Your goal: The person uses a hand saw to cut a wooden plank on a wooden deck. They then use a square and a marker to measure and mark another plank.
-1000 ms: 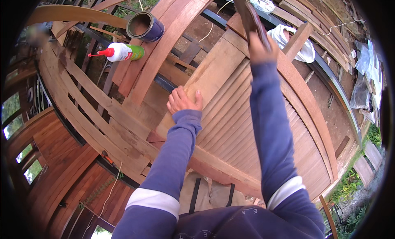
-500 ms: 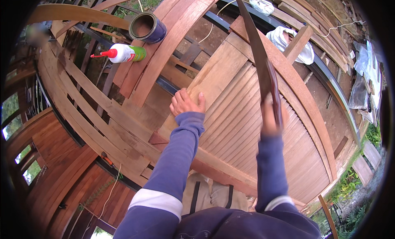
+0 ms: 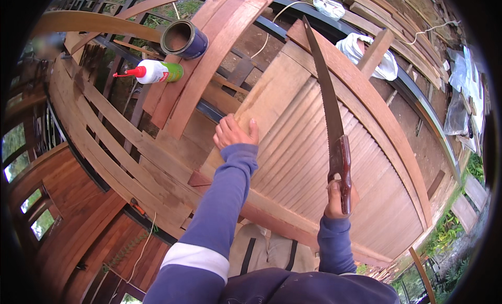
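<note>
My left hand (image 3: 235, 131) grips the edge of a pale wooden board (image 3: 282, 89) along the left side of a slatted panel (image 3: 298, 168). My right hand (image 3: 340, 199) is closed on the wooden handle of a handsaw (image 3: 326, 89), whose long dark toothed blade points up and away over the panel, toward its top corner. A reddish curved rail (image 3: 381, 115) runs along the panel's right side. Whether the saw's teeth touch the wood, I cannot tell.
Left of the panel, an open paint can (image 3: 184, 42) and a red-nozzled glue bottle (image 3: 156, 71) rest on reddish planks (image 3: 225, 42). Curved slats (image 3: 104, 126), an orange-handled tool (image 3: 137, 207), metal beams (image 3: 423, 102), white bags (image 3: 387, 66), stacked offcuts (image 3: 366, 16) and plastic sheeting (image 3: 457, 121) surround it.
My right hand has come down and back toward my body with the saw, exposing more of the blade and handle. My left hand stays on the board, nearly still.
</note>
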A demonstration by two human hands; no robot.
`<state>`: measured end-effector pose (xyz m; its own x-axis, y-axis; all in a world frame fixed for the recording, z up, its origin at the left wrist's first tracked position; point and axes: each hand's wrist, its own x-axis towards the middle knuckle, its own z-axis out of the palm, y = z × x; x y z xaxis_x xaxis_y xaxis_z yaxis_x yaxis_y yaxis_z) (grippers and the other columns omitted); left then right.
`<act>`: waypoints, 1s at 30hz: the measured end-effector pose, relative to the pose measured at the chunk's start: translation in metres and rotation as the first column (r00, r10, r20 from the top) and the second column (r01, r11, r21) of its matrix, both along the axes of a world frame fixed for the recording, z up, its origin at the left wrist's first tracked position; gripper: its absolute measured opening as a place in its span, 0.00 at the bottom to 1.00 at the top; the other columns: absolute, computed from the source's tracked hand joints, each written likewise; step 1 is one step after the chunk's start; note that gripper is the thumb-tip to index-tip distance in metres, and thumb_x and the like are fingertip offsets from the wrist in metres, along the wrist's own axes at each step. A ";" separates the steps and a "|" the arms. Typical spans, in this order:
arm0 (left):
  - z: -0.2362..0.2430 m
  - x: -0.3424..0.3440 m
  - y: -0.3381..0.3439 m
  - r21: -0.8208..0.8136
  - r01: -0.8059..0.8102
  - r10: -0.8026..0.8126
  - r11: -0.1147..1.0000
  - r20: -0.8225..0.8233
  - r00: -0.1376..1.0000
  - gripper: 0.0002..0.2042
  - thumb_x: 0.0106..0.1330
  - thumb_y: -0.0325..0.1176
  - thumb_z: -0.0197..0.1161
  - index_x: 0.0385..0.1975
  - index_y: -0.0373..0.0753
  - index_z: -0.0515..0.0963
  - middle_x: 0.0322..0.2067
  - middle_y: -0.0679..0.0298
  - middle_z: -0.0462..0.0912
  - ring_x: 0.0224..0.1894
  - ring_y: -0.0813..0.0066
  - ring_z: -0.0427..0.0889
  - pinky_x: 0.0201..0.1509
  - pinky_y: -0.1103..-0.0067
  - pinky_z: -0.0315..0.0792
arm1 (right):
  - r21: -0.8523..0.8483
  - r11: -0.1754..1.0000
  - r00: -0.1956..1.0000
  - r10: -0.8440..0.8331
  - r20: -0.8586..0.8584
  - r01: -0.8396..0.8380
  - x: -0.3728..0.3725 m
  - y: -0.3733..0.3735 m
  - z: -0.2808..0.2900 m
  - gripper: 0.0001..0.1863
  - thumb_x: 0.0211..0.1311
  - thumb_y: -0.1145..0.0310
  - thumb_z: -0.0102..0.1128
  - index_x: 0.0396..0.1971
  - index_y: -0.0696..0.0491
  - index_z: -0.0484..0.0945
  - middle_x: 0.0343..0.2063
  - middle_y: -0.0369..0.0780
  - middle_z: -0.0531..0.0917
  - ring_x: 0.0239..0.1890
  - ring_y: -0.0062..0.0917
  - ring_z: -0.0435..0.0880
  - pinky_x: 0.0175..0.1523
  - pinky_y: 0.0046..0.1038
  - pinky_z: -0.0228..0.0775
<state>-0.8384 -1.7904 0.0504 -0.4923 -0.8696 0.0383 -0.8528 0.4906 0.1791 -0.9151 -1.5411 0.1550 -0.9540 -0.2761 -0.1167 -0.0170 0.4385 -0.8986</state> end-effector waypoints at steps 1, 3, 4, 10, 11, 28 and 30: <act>0.003 -0.003 0.001 0.023 0.001 -0.001 1.000 0.007 1.000 0.26 0.58 0.52 0.62 0.47 0.37 0.72 0.42 0.56 0.75 0.48 0.56 0.74 0.51 0.60 0.67 | 0.034 0.999 0.996 0.029 -0.084 -0.026 -0.018 -0.016 -0.009 0.13 0.59 0.76 0.61 0.44 0.61 0.82 0.23 0.40 0.82 0.26 0.21 0.78 0.34 0.25 0.70; 0.006 0.004 0.008 0.065 0.016 -0.017 0.998 0.020 1.000 0.26 0.59 0.52 0.61 0.48 0.37 0.72 0.43 0.55 0.75 0.49 0.55 0.74 0.51 0.60 0.67 | -0.015 1.000 0.997 -0.006 -0.076 0.005 -0.060 -0.065 -0.033 0.09 0.59 0.75 0.60 0.39 0.61 0.82 0.22 0.41 0.81 0.25 0.22 0.78 0.32 0.26 0.70; 0.007 -0.001 0.006 0.058 0.023 -0.024 0.998 0.008 1.000 0.26 0.59 0.52 0.61 0.48 0.37 0.72 0.43 0.55 0.75 0.48 0.55 0.74 0.52 0.60 0.67 | -0.036 0.999 0.984 -0.025 -0.175 0.019 -0.092 -0.097 -0.051 0.07 0.60 0.75 0.60 0.36 0.61 0.81 0.22 0.41 0.80 0.24 0.22 0.78 0.31 0.27 0.69; 0.004 -0.003 0.002 0.042 0.025 -0.025 0.999 0.002 1.000 0.26 0.60 0.52 0.60 0.48 0.36 0.72 0.43 0.55 0.76 0.48 0.55 0.74 0.52 0.60 0.67 | -0.246 0.968 0.993 0.019 -0.115 -0.047 -0.158 -0.166 -0.053 0.08 0.59 0.71 0.60 0.31 0.61 0.80 0.20 0.41 0.78 0.24 0.20 0.75 0.31 0.28 0.67; 0.002 -0.004 0.001 0.039 0.018 -0.018 0.999 0.003 1.000 0.26 0.60 0.52 0.60 0.48 0.36 0.72 0.43 0.55 0.76 0.49 0.55 0.74 0.52 0.60 0.67 | -0.195 0.979 0.994 0.035 -0.102 -0.054 -0.144 -0.149 -0.044 0.08 0.60 0.70 0.60 0.33 0.61 0.80 0.20 0.40 0.79 0.25 0.21 0.76 0.32 0.28 0.67; -0.003 -0.003 0.002 -0.022 0.030 -0.030 0.999 0.001 1.000 0.26 0.56 0.53 0.62 0.46 0.37 0.72 0.41 0.56 0.75 0.46 0.56 0.74 0.49 0.61 0.68 | -0.214 0.975 0.983 0.023 -0.181 -0.062 -0.150 -0.157 -0.052 0.08 0.61 0.69 0.59 0.29 0.59 0.79 0.18 0.37 0.76 0.23 0.18 0.74 0.29 0.26 0.66; -0.003 -0.003 0.002 -0.012 0.015 -0.014 1.000 0.015 1.000 0.26 0.56 0.53 0.62 0.46 0.37 0.72 0.41 0.56 0.75 0.46 0.56 0.74 0.49 0.61 0.68 | -0.195 0.979 0.993 0.033 -0.113 -0.055 -0.111 -0.121 -0.034 0.09 0.60 0.70 0.59 0.34 0.61 0.81 0.21 0.38 0.78 0.25 0.19 0.76 0.32 0.25 0.68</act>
<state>-0.8410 -1.7884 0.0479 -0.5054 -0.8619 0.0417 -0.8480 0.5050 0.1606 -1.0265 -1.6616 0.1209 -0.9443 -0.3254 0.0485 -0.1351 0.2491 -0.9590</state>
